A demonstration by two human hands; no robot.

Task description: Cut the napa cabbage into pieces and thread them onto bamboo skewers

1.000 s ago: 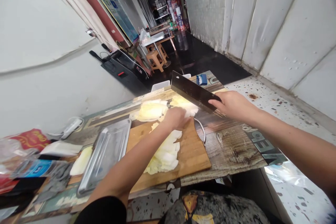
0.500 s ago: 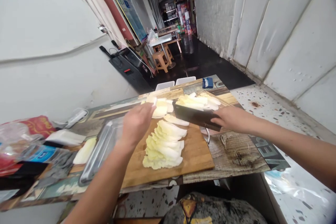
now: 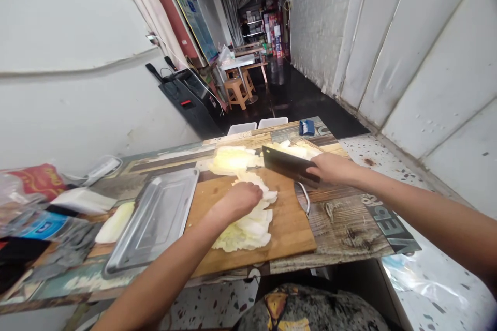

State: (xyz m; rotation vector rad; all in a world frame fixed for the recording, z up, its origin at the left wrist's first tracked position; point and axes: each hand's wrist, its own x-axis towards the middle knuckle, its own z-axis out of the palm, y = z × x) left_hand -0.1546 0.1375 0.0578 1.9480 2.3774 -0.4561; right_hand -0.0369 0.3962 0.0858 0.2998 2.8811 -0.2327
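Note:
My right hand grips the handle of a dark cleaver, whose blade is held up over the far right part of the wooden cutting board. Over the row of pale napa cabbage leaves on the board is my left hand, its fingers curled closed at a leaf; the fingertips are partly hidden. Past the board's far edge lies a pile of cabbage leaves. Another heap of leaves shows behind the cleaver, partly covered by it.
Left of the board sits a metal tray with a clear surface over it. A single cabbage piece, a grey cloth and plastic packages lie farther left. A blue box stands near the table's far edge, with white containers beyond.
My left hand has moved from the far leaf pile back toward me, down onto the row on the board. The cleaver stays in my right hand, nearly in place.

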